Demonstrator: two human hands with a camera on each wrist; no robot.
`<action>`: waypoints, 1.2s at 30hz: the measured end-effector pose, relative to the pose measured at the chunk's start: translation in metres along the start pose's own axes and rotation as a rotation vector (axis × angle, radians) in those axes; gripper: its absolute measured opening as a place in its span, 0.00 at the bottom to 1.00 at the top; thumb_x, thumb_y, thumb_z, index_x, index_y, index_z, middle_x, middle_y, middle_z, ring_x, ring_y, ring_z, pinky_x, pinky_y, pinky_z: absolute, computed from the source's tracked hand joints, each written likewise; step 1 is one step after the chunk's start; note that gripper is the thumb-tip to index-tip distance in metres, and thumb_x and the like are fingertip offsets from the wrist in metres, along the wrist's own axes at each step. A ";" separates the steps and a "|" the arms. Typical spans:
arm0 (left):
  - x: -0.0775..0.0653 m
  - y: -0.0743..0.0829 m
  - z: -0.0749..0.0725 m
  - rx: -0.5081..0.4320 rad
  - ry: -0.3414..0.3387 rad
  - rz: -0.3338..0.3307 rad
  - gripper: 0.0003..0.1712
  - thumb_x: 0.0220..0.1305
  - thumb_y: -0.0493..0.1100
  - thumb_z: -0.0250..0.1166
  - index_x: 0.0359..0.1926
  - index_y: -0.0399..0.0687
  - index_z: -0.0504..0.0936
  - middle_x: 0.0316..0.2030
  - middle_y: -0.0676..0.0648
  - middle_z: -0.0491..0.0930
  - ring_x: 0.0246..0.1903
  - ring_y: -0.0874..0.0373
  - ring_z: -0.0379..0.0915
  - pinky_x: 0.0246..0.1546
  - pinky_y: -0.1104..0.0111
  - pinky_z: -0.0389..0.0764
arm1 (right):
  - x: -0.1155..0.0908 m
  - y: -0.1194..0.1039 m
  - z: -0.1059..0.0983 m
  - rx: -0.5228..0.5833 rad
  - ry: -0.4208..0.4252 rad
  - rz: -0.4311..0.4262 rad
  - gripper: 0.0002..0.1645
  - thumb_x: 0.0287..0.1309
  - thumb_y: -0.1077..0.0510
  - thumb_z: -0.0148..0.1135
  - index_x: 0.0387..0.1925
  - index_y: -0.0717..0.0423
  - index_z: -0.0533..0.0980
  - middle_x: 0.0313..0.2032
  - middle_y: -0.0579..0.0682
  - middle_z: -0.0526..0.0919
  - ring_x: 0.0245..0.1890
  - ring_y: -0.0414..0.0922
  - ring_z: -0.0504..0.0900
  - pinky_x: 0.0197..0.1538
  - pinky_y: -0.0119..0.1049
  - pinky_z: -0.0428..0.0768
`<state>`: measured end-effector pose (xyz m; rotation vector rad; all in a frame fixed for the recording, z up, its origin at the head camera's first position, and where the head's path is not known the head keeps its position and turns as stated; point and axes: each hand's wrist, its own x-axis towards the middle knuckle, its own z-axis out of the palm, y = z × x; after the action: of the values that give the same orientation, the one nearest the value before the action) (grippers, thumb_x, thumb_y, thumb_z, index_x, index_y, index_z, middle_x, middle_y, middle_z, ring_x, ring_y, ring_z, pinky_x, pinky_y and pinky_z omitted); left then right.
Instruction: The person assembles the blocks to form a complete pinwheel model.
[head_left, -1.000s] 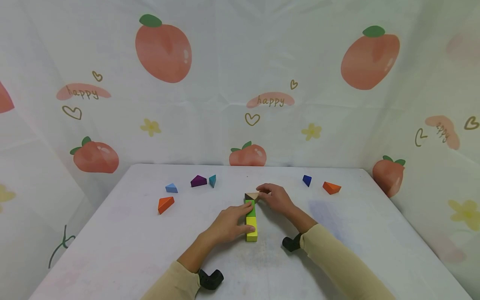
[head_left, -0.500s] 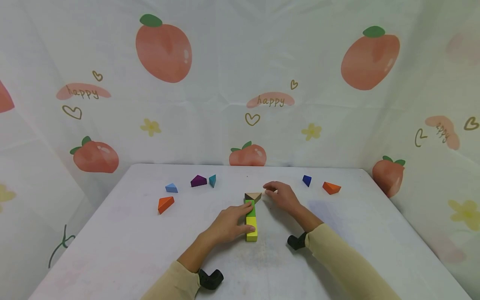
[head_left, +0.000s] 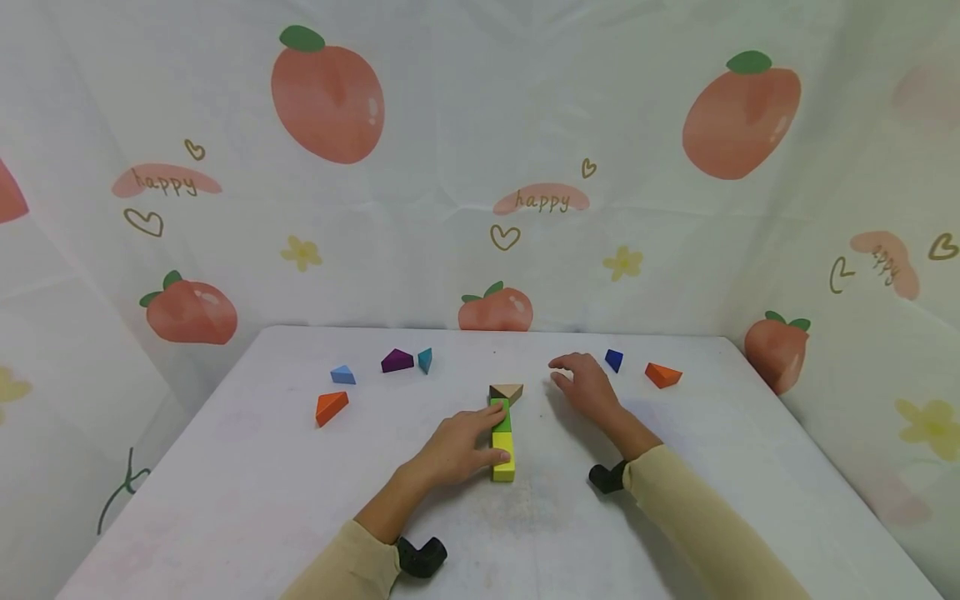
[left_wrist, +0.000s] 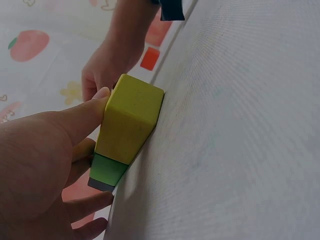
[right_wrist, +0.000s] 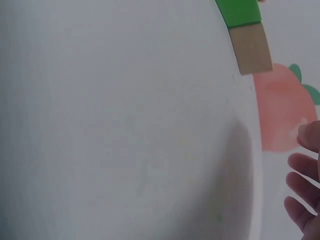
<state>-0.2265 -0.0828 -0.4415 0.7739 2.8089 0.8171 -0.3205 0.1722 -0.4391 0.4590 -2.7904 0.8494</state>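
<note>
A yellow block [head_left: 503, 472], a green block [head_left: 505, 423] and a bare-wood triangular block [head_left: 510, 391] lie end to end in a line on the table. My left hand [head_left: 453, 450] rests on this row from the left, its thumb on the yellow block and a finger on the green one. In the left wrist view the other fingers [left_wrist: 90, 206] reach down beside the row. To the right of the wooden block, my right hand [head_left: 590, 393] hovers with loosely bent fingers and nothing in them. It is nearest the dark blue block [head_left: 614, 361].
On the white table [head_left: 300, 517], an orange block [head_left: 663, 376] lies at the back right. Toward the back left are a purple block [head_left: 397, 361], a teal block [head_left: 425, 361], a light blue block [head_left: 342, 375] and another orange block [head_left: 332, 408]. A printed cloth [head_left: 435, 167] hangs behind.
My right hand has come away from the wooden triangular block and moved right, toward the dark blue block. My left hand stays in place on the yellow and green blocks.
</note>
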 end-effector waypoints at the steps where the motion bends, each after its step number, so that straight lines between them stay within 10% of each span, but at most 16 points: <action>1: 0.000 0.000 0.000 -0.002 0.000 -0.002 0.40 0.63 0.60 0.64 0.73 0.54 0.64 0.71 0.56 0.60 0.68 0.51 0.58 0.65 0.50 0.61 | 0.001 0.002 -0.002 -0.013 0.012 -0.002 0.14 0.64 0.59 0.62 0.50 0.58 0.81 0.49 0.57 0.82 0.52 0.55 0.74 0.56 0.52 0.74; 11: -0.001 0.000 0.000 -0.004 -0.001 0.003 0.40 0.63 0.59 0.64 0.73 0.54 0.64 0.71 0.56 0.59 0.68 0.51 0.57 0.65 0.50 0.61 | 0.006 0.024 -0.022 -0.112 0.116 -0.036 0.12 0.61 0.62 0.63 0.45 0.61 0.82 0.49 0.62 0.82 0.51 0.61 0.74 0.55 0.55 0.72; 26: -0.001 0.002 -0.001 -0.003 0.000 0.003 0.40 0.64 0.59 0.64 0.72 0.53 0.64 0.71 0.55 0.60 0.68 0.51 0.58 0.65 0.50 0.61 | 0.012 0.045 -0.043 -0.189 0.053 0.138 0.14 0.62 0.59 0.63 0.48 0.61 0.81 0.57 0.64 0.75 0.56 0.64 0.67 0.57 0.60 0.67; 36: 0.000 0.002 -0.001 -0.008 -0.006 -0.018 0.40 0.63 0.59 0.64 0.72 0.54 0.64 0.71 0.56 0.60 0.68 0.51 0.57 0.65 0.49 0.61 | 0.015 0.063 -0.056 -0.187 -0.051 0.104 0.17 0.61 0.61 0.59 0.50 0.65 0.78 0.56 0.68 0.74 0.55 0.68 0.68 0.57 0.63 0.67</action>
<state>-0.2253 -0.0819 -0.4395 0.7473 2.8010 0.8212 -0.3509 0.2496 -0.4214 0.3113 -2.9263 0.5957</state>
